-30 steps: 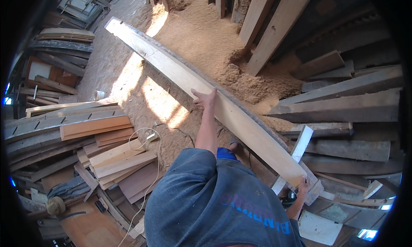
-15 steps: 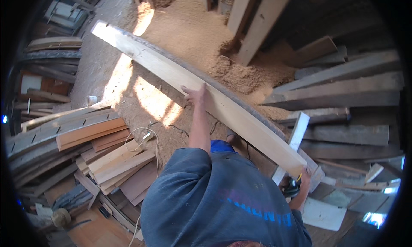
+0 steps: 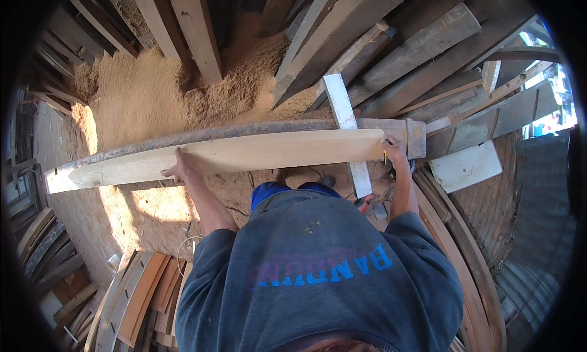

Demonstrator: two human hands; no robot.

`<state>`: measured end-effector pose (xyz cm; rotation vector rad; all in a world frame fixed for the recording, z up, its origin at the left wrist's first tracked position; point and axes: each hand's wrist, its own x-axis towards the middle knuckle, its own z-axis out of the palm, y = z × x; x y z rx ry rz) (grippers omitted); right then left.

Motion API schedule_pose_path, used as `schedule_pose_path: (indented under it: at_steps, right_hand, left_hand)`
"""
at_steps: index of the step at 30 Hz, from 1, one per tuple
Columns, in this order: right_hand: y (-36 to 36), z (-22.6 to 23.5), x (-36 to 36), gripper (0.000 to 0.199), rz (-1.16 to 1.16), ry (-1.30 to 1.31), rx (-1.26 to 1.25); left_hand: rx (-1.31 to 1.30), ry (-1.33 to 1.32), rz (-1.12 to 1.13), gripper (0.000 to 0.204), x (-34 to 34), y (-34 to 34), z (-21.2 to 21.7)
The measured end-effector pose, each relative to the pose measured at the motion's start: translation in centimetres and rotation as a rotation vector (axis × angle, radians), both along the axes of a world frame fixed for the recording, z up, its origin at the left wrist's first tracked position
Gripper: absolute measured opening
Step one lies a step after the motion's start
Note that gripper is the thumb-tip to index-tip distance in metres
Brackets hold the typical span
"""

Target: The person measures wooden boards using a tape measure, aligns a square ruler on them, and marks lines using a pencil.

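Note:
A long pale wooden plank (image 3: 269,152) stretches from left to right in front of me, over a grey, rough-edged beam (image 3: 238,130). My left hand (image 3: 180,167) is at the plank's near edge, one digit on the wood and the other fingers spread beside the edge. At the plank's right end, my right hand (image 3: 395,151) is closed round the corner. A small yellow thing shows at its fingers, too small to name. Beneath the plank near that end, a whitish bar (image 3: 341,101) runs crosswise.
Sawdust (image 3: 137,98) is heaped beyond the beam, with timber beams (image 3: 348,34) leaning behind. Stacked boards (image 3: 143,297) lie at lower left. A white panel (image 3: 466,167) is at right, and a red object (image 3: 365,203) sits close to my right forearm.
My view has swung to the right, so the plank now lies nearly level across it. Both hands stay at the plank, the left at its near edge, the right at its end.

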<state>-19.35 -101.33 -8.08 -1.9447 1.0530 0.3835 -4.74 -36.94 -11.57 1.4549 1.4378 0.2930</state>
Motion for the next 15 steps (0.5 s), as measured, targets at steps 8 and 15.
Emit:
schedule_pose_path:
  at_steps: [8,15]
  right_hand:
    - [-2.8,-3.6,-0.4,0.048,0.253,0.166,-0.314]
    - [-4.1,-5.7,2.5,0.057,0.420,0.274,-0.317]
  left_hand:
    - [0.100,0.653,-0.110,0.137,4.4,0.1,-5.6]
    - [0.155,0.652,0.011,0.150,8.1,2.3,-12.1]
